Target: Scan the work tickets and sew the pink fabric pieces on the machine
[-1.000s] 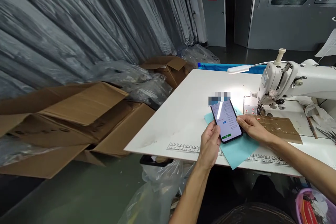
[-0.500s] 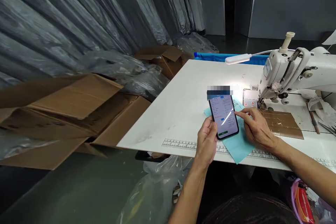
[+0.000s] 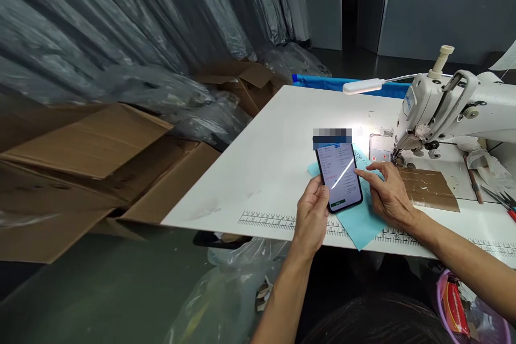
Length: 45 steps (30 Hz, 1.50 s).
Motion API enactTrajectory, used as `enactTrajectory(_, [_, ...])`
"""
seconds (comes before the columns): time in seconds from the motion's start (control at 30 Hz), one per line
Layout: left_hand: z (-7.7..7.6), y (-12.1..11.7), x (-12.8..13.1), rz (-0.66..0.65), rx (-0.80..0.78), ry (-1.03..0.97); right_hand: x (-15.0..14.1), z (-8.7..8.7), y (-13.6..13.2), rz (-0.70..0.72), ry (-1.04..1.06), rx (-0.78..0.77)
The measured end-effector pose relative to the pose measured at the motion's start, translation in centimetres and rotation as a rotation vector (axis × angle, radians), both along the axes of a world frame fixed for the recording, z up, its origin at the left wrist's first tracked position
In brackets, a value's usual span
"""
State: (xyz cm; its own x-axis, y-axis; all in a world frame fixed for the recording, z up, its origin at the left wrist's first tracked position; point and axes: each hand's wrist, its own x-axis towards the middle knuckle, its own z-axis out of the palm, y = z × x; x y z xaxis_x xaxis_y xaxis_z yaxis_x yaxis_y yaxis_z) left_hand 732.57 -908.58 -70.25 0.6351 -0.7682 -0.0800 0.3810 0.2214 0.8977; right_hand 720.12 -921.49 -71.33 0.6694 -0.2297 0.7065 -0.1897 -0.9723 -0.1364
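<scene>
My left hand (image 3: 312,215) is closed round the lower left side of a smartphone (image 3: 339,180), tilted above the table. Rows of small text fill its lit screen, with a streak of glare across it. The index finger of my right hand (image 3: 389,194) points at the phone's right edge; its other fingers are loosely bent and hold nothing. Whether the fingertip touches the phone I cannot tell. Beneath the phone lies a light blue paper sheet (image 3: 360,228) with a printed code near its top. A brown flat piece (image 3: 429,189) rests beside my right hand.
A white sewing machine (image 3: 429,105) stands at the right of the white table (image 3: 266,145), with a lamp (image 3: 363,86) beside it. Scissors (image 3: 500,199) lie at the far right. Open cardboard boxes (image 3: 86,142) are on the left. A pink basket (image 3: 440,295) sits below the table.
The view has shifted slightly, so most things appear a little further left and up. On the phone screen the text has scrolled upward. My left hand keeps its hold.
</scene>
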Motion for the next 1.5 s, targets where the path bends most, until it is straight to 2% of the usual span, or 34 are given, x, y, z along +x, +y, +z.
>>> enactTrajectory(0.27, [-0.2,-0.1,0.0,0.020,-0.008,-0.012,-0.3,0.1,0.1,0.019,-0.093,0.076])
enactTrajectory(0.47, [-0.1,-0.1,0.0,0.021,-0.007,0.011,-0.4,0.8,0.8,0.143,-0.110,-0.018])
enactTrajectory(0.63, [-0.1,0.0,0.1,0.003,0.004,-0.013,-0.2,1.0,1.6,0.208,-0.057,-0.086])
enactTrajectory(0.83, [0.1,0.0,0.0,0.007,0.015,-0.011,-0.4,0.6,2.2,0.281,0.124,-0.173])
enactTrajectory(0.97, [0.1,0.0,-0.1,0.020,0.017,-0.017,-0.6,0.2,2.3,0.275,0.222,-0.202])
enactTrajectory(1.13, [0.1,-0.1,-0.1,0.019,0.018,-0.015,-0.5,-0.1,2.2,0.274,0.245,-0.213])
enactTrajectory(1.5, [-0.1,0.0,0.0,0.045,0.033,-0.017,-0.6,1.5,2.0,0.302,0.080,-0.081])
